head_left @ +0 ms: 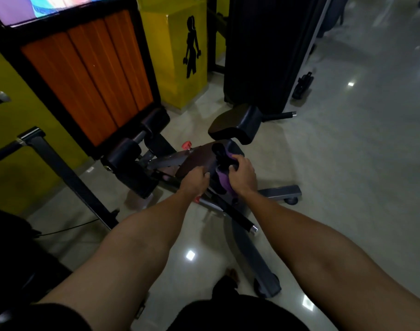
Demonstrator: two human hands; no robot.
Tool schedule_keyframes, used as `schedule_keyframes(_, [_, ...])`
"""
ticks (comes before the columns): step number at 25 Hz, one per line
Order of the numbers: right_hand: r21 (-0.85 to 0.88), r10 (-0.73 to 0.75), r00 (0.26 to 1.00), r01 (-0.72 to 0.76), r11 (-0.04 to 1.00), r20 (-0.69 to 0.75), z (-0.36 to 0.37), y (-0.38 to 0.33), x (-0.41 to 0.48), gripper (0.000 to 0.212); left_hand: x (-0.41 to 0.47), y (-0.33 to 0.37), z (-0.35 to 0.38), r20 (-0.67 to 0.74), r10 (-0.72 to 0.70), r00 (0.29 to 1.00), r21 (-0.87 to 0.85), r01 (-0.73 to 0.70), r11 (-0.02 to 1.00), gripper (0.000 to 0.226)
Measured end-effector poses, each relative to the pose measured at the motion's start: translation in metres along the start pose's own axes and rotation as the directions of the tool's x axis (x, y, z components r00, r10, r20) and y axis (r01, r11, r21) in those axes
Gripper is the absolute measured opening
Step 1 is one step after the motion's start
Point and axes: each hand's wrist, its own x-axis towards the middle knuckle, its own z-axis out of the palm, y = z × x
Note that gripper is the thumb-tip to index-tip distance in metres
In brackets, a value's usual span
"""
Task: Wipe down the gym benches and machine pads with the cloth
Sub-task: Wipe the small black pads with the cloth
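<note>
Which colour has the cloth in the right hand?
Purple. The cloth shows in the head view, bunched under the right hand against the dark pad.

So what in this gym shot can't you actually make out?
- Head view: most of the purple cloth is covered by the right hand.
- The pad under the hands is partly hidden by the left hand and too dark to judge clean or dirty.
- The screen is cut off by the top edge.
- The small object on the floor is too blurred to identify.

Bunched purple cloth [224, 182] against dark pad [197, 158]
</note>
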Motion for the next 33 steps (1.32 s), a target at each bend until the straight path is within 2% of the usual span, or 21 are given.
schedule_keyframes(2, [0.102, 0.055, 0.998, -0.053, 0.993, -0.015, 0.015, 0.001, 0.02, 0.036, 0.021, 0.001, 0.002, -0.018, 0.01, 1.0, -0.05, -0.011, 0.999, 0.032])
schedule_keyframes(5, [0.154, 0.055, 0.995, -0.069, 0.986, 0.089, 0.039, 0.011, 0.024, 0.058, 0.045, -0.003, 0.012, -0.048, 0.039, 0.998, -0.118, -0.045, 0.992, 0.03])
schedule_keyframes(9, [0.016, 0.032, 0.983, -0.036, 0.999, 0.181, 0.064, 0.038, 0.003, 0.077, 0.068, -0.017, 0.025, -0.058, 0.129, 0.99, -0.124, -0.136, 0.983, 0.04])
schedule_keyframes(12, [-0.041, 0.081, 0.987, -0.077, 0.996, 0.136, 0.082, 0.037, 0.014, 0.074, 0.092, -0.031, 0.034, -0.034, 0.165, 0.986, -0.133, -0.168, 0.977, 0.044])
schedule_keyframes(15, [0.01, 0.179, 0.983, -0.179, 0.984, 0.036, 0.099, 0.023, 0.032, 0.063, 0.106, -0.044, 0.043, -0.032, 0.198, 0.98, -0.127, -0.201, 0.971, 0.044])
schedule_keyframes(18, [0.07, 0.317, 0.947, -0.314, 0.947, -0.043, 0.1, 0.02, 0.079, 0.056, 0.12, -0.044, 0.042, -0.012, 0.232, 0.973, -0.242, -0.228, 0.943, 0.046])
schedule_keyframes(22, [0.093, 0.432, 0.9, -0.426, 0.9, -0.057, 0.086, 0.032, 0.155, 0.062, 0.125, -0.048, 0.044, 0.019, 0.295, 0.955, -0.243, -0.282, 0.928, 0.048])
schedule_keyframes(24, [0.08, 0.401, 0.913, -0.395, 0.915, -0.079, 0.086, 0.034, 0.151, 0.066, 0.127, -0.051, 0.047, 0.023, 0.301, 0.953, -0.259, -0.285, 0.923, 0.053])
schedule_keyframes(27, [0.053, 0.292, 0.954, -0.288, 0.956, -0.074, 0.1, 0.032, 0.079, 0.062, 0.129, -0.057, 0.05, 0.034, 0.305, 0.952, -0.267, -0.285, 0.921, 0.055])
schedule_keyframes(30, [0.066, 0.33, 0.943, -0.327, 0.943, -0.044, 0.117, 0.022, 0.018, 0.062, 0.13, -0.06, 0.051, 0.003, 0.342, 0.94, -0.256, -0.33, 0.909, 0.058])
schedule_keyframes(33, [-0.049, 0.291, 0.955, -0.294, 0.954, -0.06, 0.115, 0.018, 0.046, 0.061, 0.129, -0.058, 0.051, -0.005, 0.353, 0.936, -0.241, -0.344, 0.908, 0.066])
